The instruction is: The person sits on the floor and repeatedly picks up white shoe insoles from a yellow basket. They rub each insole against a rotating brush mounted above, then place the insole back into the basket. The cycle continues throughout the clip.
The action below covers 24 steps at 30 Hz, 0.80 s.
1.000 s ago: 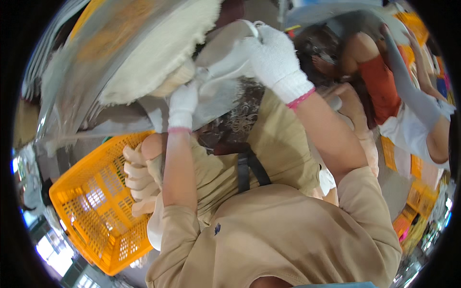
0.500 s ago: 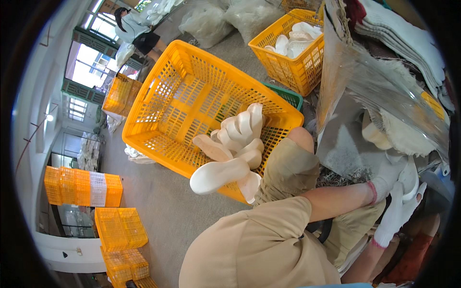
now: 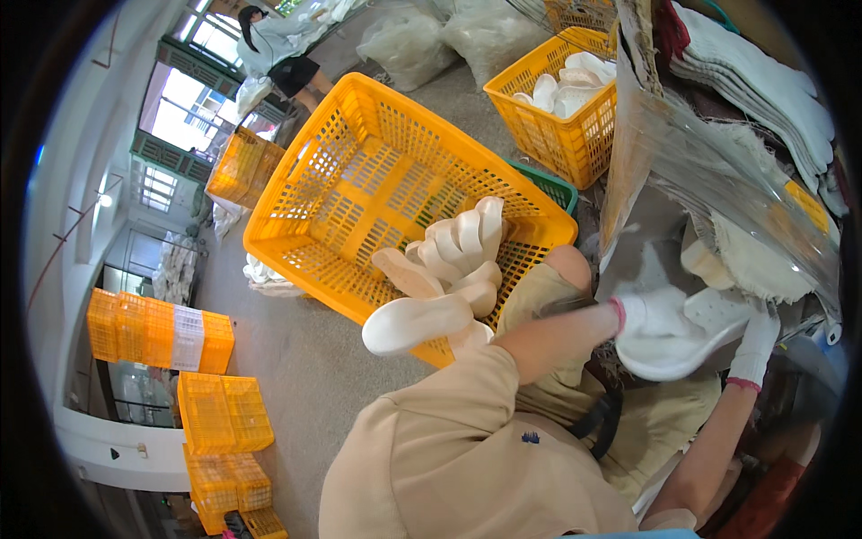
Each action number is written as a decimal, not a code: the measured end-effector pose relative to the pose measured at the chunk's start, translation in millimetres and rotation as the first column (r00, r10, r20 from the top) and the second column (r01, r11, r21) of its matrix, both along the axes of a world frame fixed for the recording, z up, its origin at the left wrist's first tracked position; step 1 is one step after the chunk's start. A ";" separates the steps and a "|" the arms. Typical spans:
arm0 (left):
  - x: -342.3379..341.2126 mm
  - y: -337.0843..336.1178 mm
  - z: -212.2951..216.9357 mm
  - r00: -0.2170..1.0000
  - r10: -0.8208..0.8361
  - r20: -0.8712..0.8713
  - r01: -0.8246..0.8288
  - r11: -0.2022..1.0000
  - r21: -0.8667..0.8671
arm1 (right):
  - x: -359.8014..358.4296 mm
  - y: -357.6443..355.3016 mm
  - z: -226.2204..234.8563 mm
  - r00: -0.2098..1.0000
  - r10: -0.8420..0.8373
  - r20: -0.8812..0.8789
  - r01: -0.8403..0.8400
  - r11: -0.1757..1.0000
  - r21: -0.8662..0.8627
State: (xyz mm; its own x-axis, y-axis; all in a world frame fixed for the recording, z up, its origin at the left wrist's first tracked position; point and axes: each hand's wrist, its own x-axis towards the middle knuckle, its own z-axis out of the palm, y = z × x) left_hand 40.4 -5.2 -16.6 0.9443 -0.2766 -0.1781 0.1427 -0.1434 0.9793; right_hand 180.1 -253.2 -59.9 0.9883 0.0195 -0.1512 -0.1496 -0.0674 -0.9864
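Note:
A white shoe sole is held between my two gloved hands over my lap at the right. My left hand, in a white glove with a pink cuff, is closed round one side of it, slightly blurred. My right hand, gloved alike, grips its other end, with some fingers hidden behind it. Small dots show on the sole's surface close to the right hand. To the left, a large yellow basket holds several off-white soles piled at its near right corner. One white sole sticks out over the rim.
Another yellow crate with white soles stands farther back. A frayed cloth and clear plastic sheeting cover the worktop at right, near stacked white gloves. Yellow crates are stacked at left. A person stands far back.
Both hands have come left and nearer, bringing the white sole over my lap. My left forearm has swung up. The whole view has shifted slightly.

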 end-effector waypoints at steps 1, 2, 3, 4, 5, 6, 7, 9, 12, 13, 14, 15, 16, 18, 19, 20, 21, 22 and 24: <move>-1.4 -18.8 1.6 0.992 0.100 -0.076 -0.109 0.987 -0.122 | -24.1 3.4 13.1 0.994 0.068 0.090 -0.061 0.995 -0.080; 6.4 -38.3 2.0 0.963 0.256 -0.078 -0.268 0.932 -0.246 | -50.9 10.6 27.5 0.995 0.090 -0.034 -0.086 0.992 0.092; 16.0 -56.4 0.8 0.912 0.386 -0.141 -0.411 0.856 -0.313 | -91.0 12.2 49.5 0.987 0.161 0.003 -0.154 0.942 0.297; 26.2 -67.6 -0.3 0.870 0.429 -0.241 -0.491 0.791 -0.364 | -120.2 19.3 66.7 0.971 0.118 0.208 -0.083 0.982 -0.168; 35.5 -75.8 -3.1 0.869 0.450 -0.205 -0.494 0.777 -0.389 | -149.2 22.3 85.2 0.855 0.244 0.458 0.041 0.849 -0.527; 46.0 -80.5 -4.9 0.893 0.410 -0.183 -0.449 0.796 -0.407 | -167.4 27.6 99.9 0.824 0.405 0.396 0.047 0.648 -0.760; 49.4 -83.5 -8.2 0.892 0.415 -0.180 -0.449 0.757 -0.475 | -179.4 28.5 110.7 0.768 0.571 0.289 0.049 0.398 -0.916; 46.2 -76.5 -15.0 0.922 0.208 -0.327 -0.363 0.760 -0.538 | -185.0 31.0 121.7 0.709 0.693 0.131 0.090 0.095 -0.991; 5.2 -56.4 -28.3 0.972 0.034 -0.232 -0.186 0.715 -0.673 | -184.1 33.5 114.6 0.711 0.670 0.213 0.077 0.228 -0.971; -9.2 -47.9 -34.1 0.945 -0.098 -0.313 -0.223 0.506 -0.833 | -193.1 34.8 112.3 0.647 0.684 0.336 0.006 0.437 -0.900; -25.9 -39.7 -40.0 0.953 0.109 -0.283 -0.298 0.498 -0.814 | -199.6 40.9 106.6 0.607 0.678 0.414 -0.078 0.569 -0.818; -34.1 -33.3 -43.8 0.829 -0.022 -0.559 -0.539 0.235 -0.809 | -220.4 45.4 106.1 0.662 0.617 0.425 -0.185 0.684 -0.706; -35.9 -26.8 -48.3 0.806 -0.073 -0.588 -0.566 0.195 -0.801 | -236.3 54.5 103.8 0.664 0.594 0.454 -0.140 0.695 -0.705; -23.0 -20.3 -54.1 0.876 -0.093 -0.473 -0.447 0.207 -0.870 | -239.3 75.7 99.8 0.578 0.602 0.551 0.090 0.625 -0.776; -12.7 -17.8 -55.0 0.896 -0.174 -0.409 -0.399 0.089 -0.912 | -234.3 86.1 98.8 0.692 0.490 0.531 0.084 0.676 -0.732; 3.4 -15.9 -51.6 0.887 -0.122 -0.445 -0.428 0.144 -0.892 | -225.3 96.8 101.7 0.788 0.466 0.402 0.046 0.607 -0.793; 20.7 -11.0 -48.8 0.820 0.032 -0.572 -0.556 0.284 -0.781 | -204.9 107.0 102.1 0.841 0.456 0.293 -0.014 0.558 -0.830; 40.2 -5.0 -44.5 0.816 0.184 -0.547 -0.566 0.441 -0.696 | -187.7 113.1 104.2 0.848 0.421 0.323 0.059 0.529 -0.847; 59.3 8.8 -41.5 0.853 0.405 -0.329 -0.519 0.719 -0.462 | -159.5 118.4 102.1 0.821 0.443 0.359 0.112 0.493 -0.863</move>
State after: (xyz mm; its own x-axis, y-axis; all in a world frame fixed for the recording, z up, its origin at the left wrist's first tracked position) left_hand 99.7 3.6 -58.2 0.9403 0.0827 -0.3300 0.2451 0.5082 0.8256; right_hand 20.6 -134.8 42.2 0.8984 0.3343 0.2847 0.4216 -0.8381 -0.3462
